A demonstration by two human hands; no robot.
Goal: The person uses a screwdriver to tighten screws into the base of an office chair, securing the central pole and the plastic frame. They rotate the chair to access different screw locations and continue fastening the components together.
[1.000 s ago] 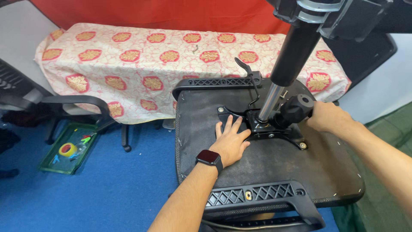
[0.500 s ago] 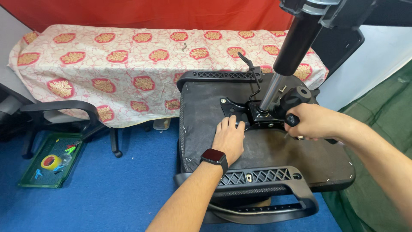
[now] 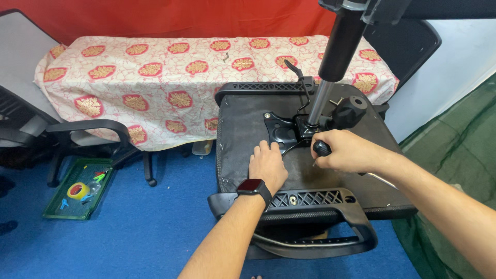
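Left hand (image 3: pixel 267 166) lies flat, fingers spread, on the upturned black seat (image 3: pixel 243 129). Right hand (image 3: pixel 347 151) has its grip closed around a black knob (image 3: pixel 321 148) beside the post (image 3: pixel 330 72). A green tray (image 3: pixel 77 188) sits on the blue floor, far left.

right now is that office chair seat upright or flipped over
Flipped over. The seat lies underside up, its metal plate and gas cylinder pointing upward. The left hand rests flat on it.
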